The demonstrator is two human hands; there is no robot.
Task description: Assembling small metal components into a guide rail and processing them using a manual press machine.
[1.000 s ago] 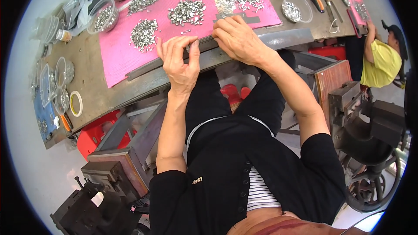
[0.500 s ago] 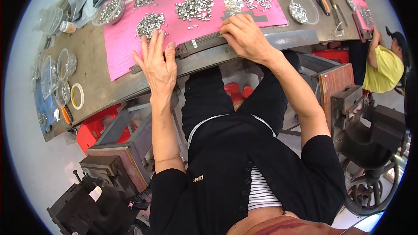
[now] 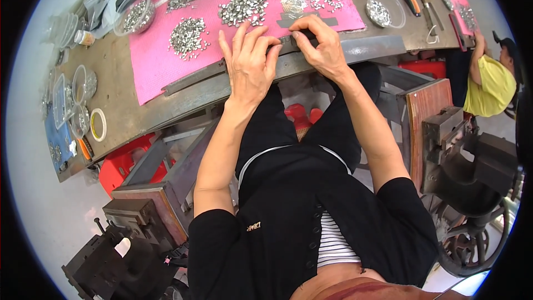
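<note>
Both my hands are at the front edge of the workbench, over a dark metal strip along the edge of a pink mat. On my left hand, thumb and index tips come close together while the other fingers stretch out over the mat. My right hand has its fingers curled toward the thumb, just right of the left fingertips. Whatever sits between either set of fingertips is hidden or too small to name. Beyond them lie piles of small silvery metal pieces, the middle pile nearest my left fingers.
Clear plastic tubs of metal parts stand at left, and a round tub at right. Pliers lie beyond it. A tape roll rests at far left. At far right sits a person in a yellow shirt.
My left hand has moved right along the strip, and its spread fingers have drawn thumb and index together. My right hand has turned slightly, its thumb now showing beside the curled fingers.
</note>
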